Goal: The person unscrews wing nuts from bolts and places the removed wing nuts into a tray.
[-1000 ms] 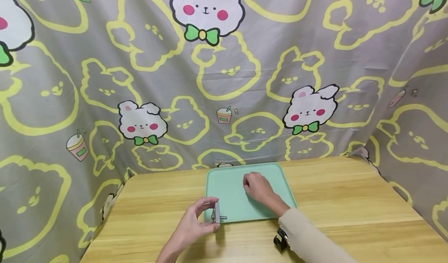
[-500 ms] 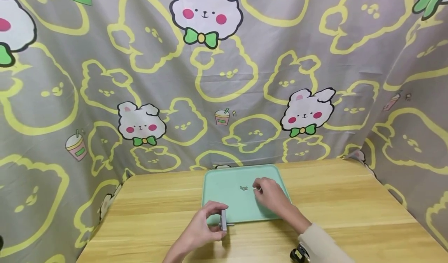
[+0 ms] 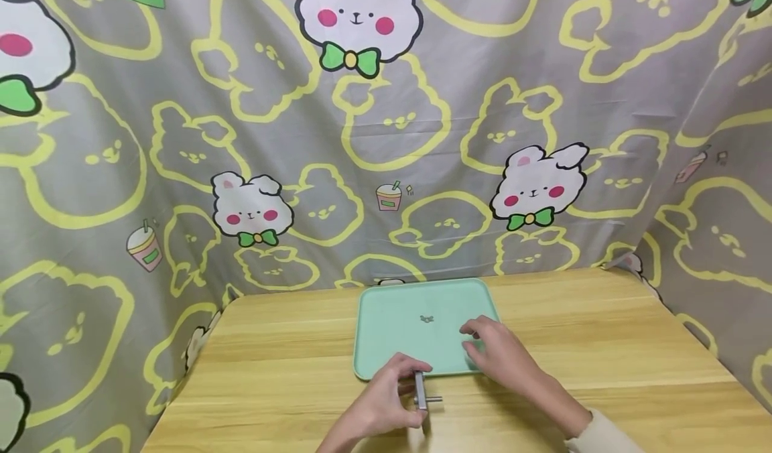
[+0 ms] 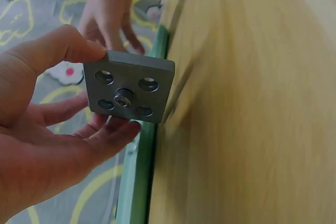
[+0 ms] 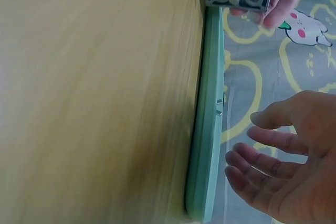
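My left hand [image 3: 386, 399] pinches a square grey metal plate [image 3: 420, 391] between thumb and fingers, upright in front of the tray's near edge. A bolt [image 4: 123, 98] passes through the plate's centre, its shank pointing right in the head view; several holes surround it in the left wrist view. On the green tray [image 3: 389, 349] lies a small silver wing nut [image 3: 427, 319], slightly beyond the middle. My right hand [image 3: 505, 354] hovers by the tray's near right corner. Its fingers are spread and relaxed, holding nothing, in the right wrist view.
The tray lies on a wooden table [image 3: 603, 346], towards its back. A grey curtain [image 3: 416, 158] printed with bunnies and yellow outlines hangs behind the table and at both sides. Bare wood surrounds the tray.
My right hand has drawn away from the tray's middle, to the right and nearer, uncovering the wing nut. The left hand has moved right and slightly nearer with the plate.
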Available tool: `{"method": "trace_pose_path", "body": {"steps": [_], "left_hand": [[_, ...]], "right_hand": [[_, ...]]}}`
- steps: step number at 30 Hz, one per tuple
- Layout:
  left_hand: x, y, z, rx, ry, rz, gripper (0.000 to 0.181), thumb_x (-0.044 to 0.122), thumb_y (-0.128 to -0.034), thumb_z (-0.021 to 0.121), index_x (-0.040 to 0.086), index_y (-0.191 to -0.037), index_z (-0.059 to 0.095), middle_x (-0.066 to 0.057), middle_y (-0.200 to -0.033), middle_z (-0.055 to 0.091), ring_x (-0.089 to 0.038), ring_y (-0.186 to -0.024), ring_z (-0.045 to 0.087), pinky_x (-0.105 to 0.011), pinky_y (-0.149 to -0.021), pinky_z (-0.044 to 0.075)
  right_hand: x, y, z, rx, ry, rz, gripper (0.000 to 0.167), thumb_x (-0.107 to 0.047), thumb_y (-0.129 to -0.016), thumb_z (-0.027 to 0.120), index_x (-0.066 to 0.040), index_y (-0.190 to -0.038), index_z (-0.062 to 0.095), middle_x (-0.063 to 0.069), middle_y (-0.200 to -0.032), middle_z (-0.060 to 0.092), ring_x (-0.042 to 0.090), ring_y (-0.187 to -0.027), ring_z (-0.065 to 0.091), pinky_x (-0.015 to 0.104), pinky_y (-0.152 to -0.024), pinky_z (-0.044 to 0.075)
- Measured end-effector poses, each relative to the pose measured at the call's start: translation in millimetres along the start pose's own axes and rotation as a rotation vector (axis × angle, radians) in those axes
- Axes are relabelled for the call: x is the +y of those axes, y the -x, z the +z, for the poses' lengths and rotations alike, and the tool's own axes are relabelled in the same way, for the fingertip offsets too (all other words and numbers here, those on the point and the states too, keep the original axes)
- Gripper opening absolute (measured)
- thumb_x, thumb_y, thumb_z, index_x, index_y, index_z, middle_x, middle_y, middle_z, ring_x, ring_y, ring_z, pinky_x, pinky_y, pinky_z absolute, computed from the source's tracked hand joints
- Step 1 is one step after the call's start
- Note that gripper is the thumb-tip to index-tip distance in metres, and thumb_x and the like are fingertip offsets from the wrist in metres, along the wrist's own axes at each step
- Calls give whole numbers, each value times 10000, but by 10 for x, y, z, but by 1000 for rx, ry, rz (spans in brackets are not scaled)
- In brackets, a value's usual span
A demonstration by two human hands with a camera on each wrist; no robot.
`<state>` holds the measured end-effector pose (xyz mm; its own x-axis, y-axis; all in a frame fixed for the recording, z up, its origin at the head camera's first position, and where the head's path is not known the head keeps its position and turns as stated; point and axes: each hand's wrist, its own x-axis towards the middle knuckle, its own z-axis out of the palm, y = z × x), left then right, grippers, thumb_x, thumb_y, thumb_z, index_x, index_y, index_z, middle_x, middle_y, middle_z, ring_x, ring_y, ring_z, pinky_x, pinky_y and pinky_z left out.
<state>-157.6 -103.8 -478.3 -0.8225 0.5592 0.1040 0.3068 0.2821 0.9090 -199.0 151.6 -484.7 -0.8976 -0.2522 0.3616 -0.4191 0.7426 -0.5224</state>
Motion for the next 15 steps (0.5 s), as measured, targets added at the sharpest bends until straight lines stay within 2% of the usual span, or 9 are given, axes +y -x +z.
{"method": "trace_pose_path", "body": {"steps": [4, 7, 11, 15], "left_hand": [[30, -101, 160, -3, 5, -15, 560, -42, -733, 838, -12, -1260, 652, -41, -1179, 538, -120, -1122, 585, -234, -1028, 524], [40, -165, 264, 10, 24, -16, 525, -9, -740, 874, 4, -1227, 679, 0, -1161, 550, -64, -1109, 576, -213, -1014, 521], [33, -219, 354, 18, 79, 5, 527, -36, -730, 877, -3, -1217, 677, 16, -1156, 544, -109, -1160, 592, -229, -1052, 491], [13, -227, 375, 25, 141, -5, 552, -103, -717, 854, -26, -1224, 648, -21, -1180, 548, -221, -1232, 604, -244, -1078, 475]], "right_hand": [[19, 73, -88, -6, 24, -19, 205, -57, -883, 781, -48, -1086, 749, 50, -1018, 710, 235, -933, 695, 374, -764, 623], [50, 134, -122, -10, 27, -73, 216, -60, -887, 784, -38, -1099, 744, 48, -1042, 714, 232, -954, 703, 381, -789, 632], [81, 211, -144, -2, 44, -139, 240, -79, -899, 784, -45, -1131, 733, 20, -1082, 706, 229, -993, 701, 403, -831, 633], [114, 297, -179, 41, 78, -137, 283, -101, -895, 800, -71, -1166, 724, -9, -1129, 691, 213, -1031, 692, 407, -863, 629]]}}
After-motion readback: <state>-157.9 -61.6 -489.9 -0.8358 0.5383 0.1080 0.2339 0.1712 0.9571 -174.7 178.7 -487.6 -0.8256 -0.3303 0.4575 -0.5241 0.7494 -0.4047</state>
